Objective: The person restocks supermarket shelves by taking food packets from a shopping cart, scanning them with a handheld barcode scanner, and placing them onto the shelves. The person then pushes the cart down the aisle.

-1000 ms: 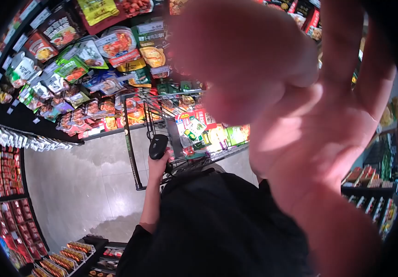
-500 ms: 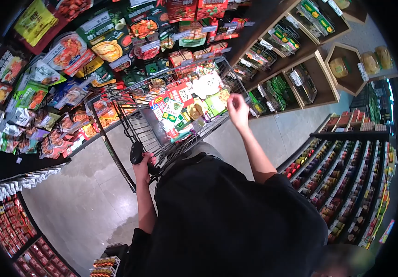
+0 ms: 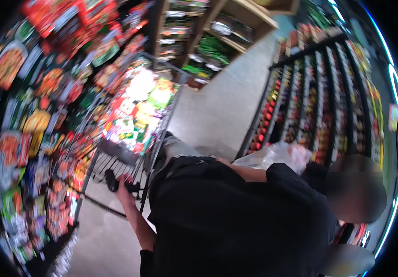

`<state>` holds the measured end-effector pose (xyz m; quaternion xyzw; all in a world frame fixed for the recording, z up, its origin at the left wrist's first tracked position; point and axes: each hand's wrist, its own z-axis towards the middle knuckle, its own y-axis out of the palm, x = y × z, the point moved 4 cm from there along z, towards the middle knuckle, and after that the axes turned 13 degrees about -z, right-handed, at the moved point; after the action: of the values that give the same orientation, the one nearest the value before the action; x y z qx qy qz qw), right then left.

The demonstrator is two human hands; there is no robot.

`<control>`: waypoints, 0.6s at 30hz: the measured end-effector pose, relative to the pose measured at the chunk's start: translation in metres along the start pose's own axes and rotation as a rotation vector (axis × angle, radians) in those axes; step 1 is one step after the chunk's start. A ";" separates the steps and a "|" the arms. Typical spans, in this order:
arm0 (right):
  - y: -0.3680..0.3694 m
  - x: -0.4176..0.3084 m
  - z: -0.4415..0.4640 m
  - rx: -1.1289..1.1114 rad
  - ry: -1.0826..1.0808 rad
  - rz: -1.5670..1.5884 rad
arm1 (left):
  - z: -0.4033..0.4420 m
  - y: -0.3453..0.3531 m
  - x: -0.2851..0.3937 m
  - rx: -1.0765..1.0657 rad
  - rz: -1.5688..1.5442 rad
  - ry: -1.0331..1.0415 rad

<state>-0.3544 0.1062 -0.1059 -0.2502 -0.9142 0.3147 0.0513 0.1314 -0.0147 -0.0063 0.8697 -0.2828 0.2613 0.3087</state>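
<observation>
My left hand (image 3: 124, 188) is closed around the black handle (image 3: 111, 180) of a wire shopping cart (image 3: 117, 153). In the cart's basket lie several brightly coloured packages: a red one, a green one (image 3: 161, 93) and a white one (image 3: 141, 85) washed out by glare. My right forearm (image 3: 247, 173) is bent in against my waist. The right hand itself is hidden behind my black shirt, so its fingers do not show.
Shelves of packaged food (image 3: 37, 120) run close along the cart's left side. Wooden bins (image 3: 240, 34) with green goods stand ahead. Tiered racks of jars (image 3: 300, 101) are at right. A person (image 3: 356, 189) with a plastic bag (image 3: 275, 156) is close at my right.
The view has swung right and is blurred. My right hand has left its place over the basket and gone down to my waist. A person with a bag has come into view.
</observation>
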 end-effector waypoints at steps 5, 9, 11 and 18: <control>0.060 0.048 -0.064 -0.174 0.251 0.213 | 0.001 0.039 0.002 -0.134 0.060 -0.039; 0.079 0.050 -0.080 -0.119 0.341 0.472 | 0.011 0.061 -0.007 -0.196 0.147 -0.126; 0.072 0.041 -0.070 -0.024 0.345 0.644 | 0.019 0.072 -0.010 -0.271 0.150 -0.167; -0.230 -0.178 -0.169 0.715 -0.764 0.540 | -0.072 0.234 -0.041 -0.730 0.208 -0.237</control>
<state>-0.2551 -0.0442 0.1785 -0.3103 -0.6088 0.6733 -0.2823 -0.0707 -0.1032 0.1073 0.6936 -0.4775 0.0715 0.5346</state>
